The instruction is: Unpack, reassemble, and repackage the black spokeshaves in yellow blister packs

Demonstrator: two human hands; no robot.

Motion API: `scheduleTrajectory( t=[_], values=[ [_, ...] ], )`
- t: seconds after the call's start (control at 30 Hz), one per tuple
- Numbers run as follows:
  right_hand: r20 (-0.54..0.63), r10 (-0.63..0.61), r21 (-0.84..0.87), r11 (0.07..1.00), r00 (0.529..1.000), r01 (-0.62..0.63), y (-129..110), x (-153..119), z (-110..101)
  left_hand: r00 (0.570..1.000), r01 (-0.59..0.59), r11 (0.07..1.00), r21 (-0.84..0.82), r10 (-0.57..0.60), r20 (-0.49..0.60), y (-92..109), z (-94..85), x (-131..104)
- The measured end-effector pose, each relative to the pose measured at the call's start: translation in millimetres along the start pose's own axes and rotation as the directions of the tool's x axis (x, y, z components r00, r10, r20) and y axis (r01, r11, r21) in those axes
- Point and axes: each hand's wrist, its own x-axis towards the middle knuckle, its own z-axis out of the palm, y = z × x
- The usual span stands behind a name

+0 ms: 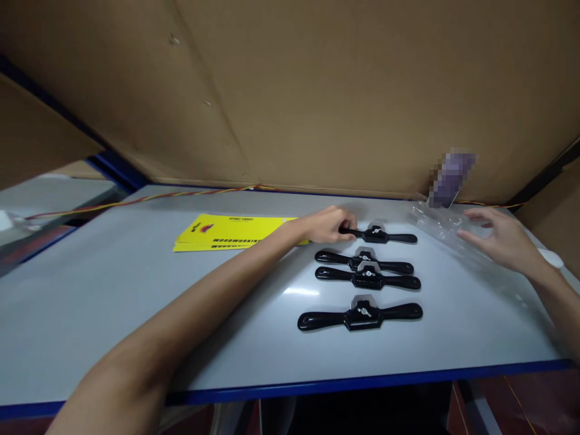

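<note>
"Where's the black spokeshave (376,236)?"

"On the grey table (244,338), beyond three similar tools (368,280), its left handle gripped by the left hand (333,225)."

"How are the hands posed?"

"Left forearm slants in from the near left, fingers curled. The right hand (502,237) is open, thumb and fingers parted by clear plastic (435,225); I can't tell whether they touch."

"And its long axis?"

"Left to right, free handle pointing right."
</note>
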Motion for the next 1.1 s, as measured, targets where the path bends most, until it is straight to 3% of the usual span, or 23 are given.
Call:
scheduleTrajectory(
  t=[0.07, 0.2, 0.27, 0.37, 0.5, 0.73, 0.93, 1.1],
  values=[
    [-0.051, -0.029, 0.036, 0.999, 0.998, 0.031, -26.8, 3.1, -0.5, 1.0, -0.012, 0.994, 0.112, 0.013, -0.012, 3.4, 2.5, 0.1],
    [0.081, -0.074, 0.24, 0.969, 0.994, 0.053, -75.0, 14.6, 22.2, 1.0, -0.008, 0.945, 0.327, 0.009, -0.003, 11.6, 12.9, 3.6],
    [0.159, -0.085, 0.37, 0.929, 0.984, 0.021, -89.2, 23.9, 41.5, 1.0, -0.01, 0.935, 0.354, 0.011, -0.001, 13.4, 17.8, 4.9],
    [0.178, -0.089, 0.474, 0.88, 0.98, -0.006, -99.5, 37.5, 67.8, 1.0, -0.005, 0.947, 0.322, 0.013, -0.024, 12.1, 21.6, 4.1],
    [0.072, -0.068, 0.527, 0.849, 0.995, 0.02, -102.4, 44.8, 84.9, 0.996, 0.027, 0.981, 0.192, -0.01, -0.087, 7.7, 22.2, 0.6],
    [-0.16, -0.026, 0.636, 0.761, 0.987, 0.123, -86.4, 20.5, 83.1, 0.99, 0.0, 0.984, 0.176, 0.025, -0.138, 11.1, 15.4, 3.1],
    [-0.263, 0.025, 0.676, 0.719, 0.964, 0.166, -73.9, 4.6, 77.4, 0.996, 0.092, 0.931, 0.354, -0.091, -0.017, 34.6, 7.9, 15.3],
    [-0.265, 0.06, 0.671, 0.728, 0.962, 0.14, -75.0, 6.9, 74.2, 0.99, 0.069, 0.889, 0.453, -0.115, 0.076, 42.7, 10.4, 19.9]
  ],
)
